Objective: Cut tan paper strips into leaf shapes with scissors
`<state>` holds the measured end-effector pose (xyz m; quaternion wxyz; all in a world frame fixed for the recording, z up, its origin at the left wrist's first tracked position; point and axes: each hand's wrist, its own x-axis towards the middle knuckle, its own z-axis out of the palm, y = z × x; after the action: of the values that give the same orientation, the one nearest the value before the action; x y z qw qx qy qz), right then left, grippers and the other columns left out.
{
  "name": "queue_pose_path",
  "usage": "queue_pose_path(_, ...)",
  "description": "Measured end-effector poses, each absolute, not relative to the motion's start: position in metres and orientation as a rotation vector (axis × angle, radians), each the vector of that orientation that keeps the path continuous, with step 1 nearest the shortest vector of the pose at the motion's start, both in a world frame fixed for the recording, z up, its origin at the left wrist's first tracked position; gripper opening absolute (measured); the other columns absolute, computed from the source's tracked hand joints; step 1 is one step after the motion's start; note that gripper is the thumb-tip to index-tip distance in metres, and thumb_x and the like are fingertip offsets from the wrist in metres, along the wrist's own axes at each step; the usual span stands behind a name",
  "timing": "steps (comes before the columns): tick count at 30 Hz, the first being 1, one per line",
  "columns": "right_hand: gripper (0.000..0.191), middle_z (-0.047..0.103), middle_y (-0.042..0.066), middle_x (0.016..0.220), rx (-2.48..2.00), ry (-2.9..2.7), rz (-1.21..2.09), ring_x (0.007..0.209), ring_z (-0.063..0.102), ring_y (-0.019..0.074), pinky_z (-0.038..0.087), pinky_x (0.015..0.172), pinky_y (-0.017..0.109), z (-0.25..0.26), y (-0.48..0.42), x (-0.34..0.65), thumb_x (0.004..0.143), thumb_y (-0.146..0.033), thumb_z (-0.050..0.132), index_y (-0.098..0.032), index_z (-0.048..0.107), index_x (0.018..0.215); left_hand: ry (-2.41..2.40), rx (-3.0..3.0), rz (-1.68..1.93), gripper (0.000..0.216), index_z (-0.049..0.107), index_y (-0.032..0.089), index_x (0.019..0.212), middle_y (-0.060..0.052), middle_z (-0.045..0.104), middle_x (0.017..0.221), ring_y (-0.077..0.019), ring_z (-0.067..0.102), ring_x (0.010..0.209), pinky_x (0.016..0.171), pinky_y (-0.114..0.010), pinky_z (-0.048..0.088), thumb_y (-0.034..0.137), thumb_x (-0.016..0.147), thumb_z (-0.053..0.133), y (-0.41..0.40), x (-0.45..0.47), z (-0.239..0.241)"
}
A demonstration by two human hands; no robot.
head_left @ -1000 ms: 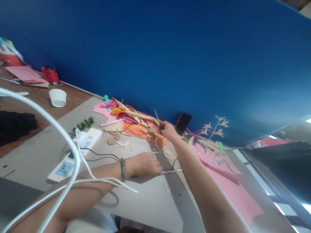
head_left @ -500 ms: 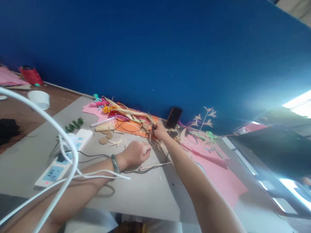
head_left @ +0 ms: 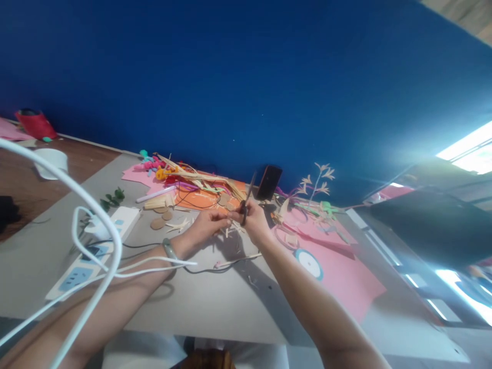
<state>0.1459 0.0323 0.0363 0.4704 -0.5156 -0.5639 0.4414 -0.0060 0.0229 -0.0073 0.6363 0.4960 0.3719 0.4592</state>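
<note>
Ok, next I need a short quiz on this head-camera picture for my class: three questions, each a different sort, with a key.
1. Fill in: the right hand holds a pair of ____.
2. True or false: the bracelet is on the left wrist.
3. Multiple choice: what colour is the wall behind the phone?
A. Red
B. Blue
C. Green

Key: 1. scissors; 2. true; 3. B.
</note>
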Motion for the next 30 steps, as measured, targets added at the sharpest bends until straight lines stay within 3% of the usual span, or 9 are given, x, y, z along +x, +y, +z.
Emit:
queue_pose_path(3,0.044,0.06,-0.003,0.058,-1.242,-1.348,1.115,0.052,0.055,0.0122,0.042,0.051,0.024,0.036,0.03,0.143,0.049,-0.037,0.084,-0.019,0.049,0.069,0.839,1.13,1.029,0.023,0.063,0.011,0.064,0.001,0.055,0.051,-0.0043,0.039,0.041,0.042,-0.019,0.026,0.032,0.064,0.072,0.023,-0.007,-0.005)
queue_pose_path(8,0.045,0.059,-0.004,0.06,-1.212,-1.325,1.12,0.053,0.056,0.0127,0.046,0.055,0.026,0.034,0.03,0.145,0.05,-0.036,0.084,-0.02,0.048,0.071,0.82,1.112,0.971,0.024,0.068,0.01,0.07,-0.005,0.064,0.066,-0.0039,0.041,0.044,0.043,-0.019,0.029,0.033,0.065,0.071,0.024,-0.008,-0.004)
queue_pose_path(11,0.043,0.058,-0.004,0.06,-1.225,-1.347,1.06,0.055,0.055,0.0127,0.045,0.056,0.026,0.035,0.025,0.147,0.052,-0.039,0.082,-0.02,0.048,0.071,0.774,1.127,0.942,0.025,0.068,0.01,0.073,-0.005,0.063,0.064,-0.0042,0.042,0.045,0.044,-0.019,0.029,0.033,0.065,0.072,0.024,-0.009,-0.006)
queue_pose_path(15,0.041,0.053,-0.005,0.06,-1.292,-1.418,0.943,0.054,0.049,0.0115,0.04,0.053,0.025,0.038,0.016,0.153,0.059,-0.044,0.077,-0.02,0.046,0.072,0.813,1.1,0.954,0.027,0.067,0.01,0.073,-0.003,0.062,0.062,-0.0034,0.04,0.042,0.042,-0.018,0.027,0.034,0.064,0.074,0.023,-0.008,-0.007)
queue_pose_path(23,0.038,0.042,-0.006,0.055,-1.563,-2.066,0.834,0.052,0.037,0.0099,0.027,0.048,0.022,0.025,0.003,0.174,0.066,-0.047,0.07,-0.02,0.044,0.064,0.862,0.924,1.148,0.018,0.06,0.012,0.069,-0.002,0.063,0.066,-0.0013,0.037,0.039,0.04,-0.017,0.023,0.025,0.063,0.069,0.021,-0.009,0.008)
queue_pose_path(30,0.038,0.055,-0.004,0.05,-1.535,-2.018,1.214,0.046,0.046,0.0106,0.029,0.045,0.022,0.025,0.003,0.177,0.07,-0.047,0.068,-0.02,0.042,0.066,0.864,0.977,1.173,0.014,0.061,0.012,0.067,0.0,0.06,0.064,-0.0017,0.039,0.04,0.04,-0.017,0.024,0.026,0.069,0.063,0.018,-0.011,0.014)
